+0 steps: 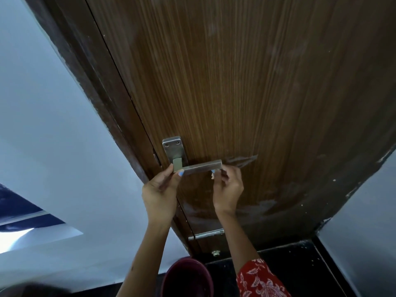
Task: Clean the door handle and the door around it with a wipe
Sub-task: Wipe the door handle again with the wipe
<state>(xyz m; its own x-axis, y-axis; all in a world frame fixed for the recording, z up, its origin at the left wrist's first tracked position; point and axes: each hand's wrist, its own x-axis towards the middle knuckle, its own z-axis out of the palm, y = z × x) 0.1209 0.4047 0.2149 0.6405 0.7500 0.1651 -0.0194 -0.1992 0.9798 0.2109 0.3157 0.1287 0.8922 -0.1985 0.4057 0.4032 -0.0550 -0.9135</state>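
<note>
A brown wood-grain door [246,93] fills the middle of the head view. Its metal lever door handle [201,167] sticks out to the right from a plate with two screws [171,145]. My left hand [159,189] grips the lever near its pivot, thumb on the front face. My right hand [228,189] pinches the lever's free end. A thin greyish wipe [242,160] trails from those fingers to the right, flat against the door. Pale smears show on the door below the handle.
A dark door frame [102,99] runs along the door's left edge, beside a white wall [42,136]. A metal bolt [206,234] sits low on the door. A maroon bucket [186,277] stands on the dark floor below. A grey wall [364,211] closes the right.
</note>
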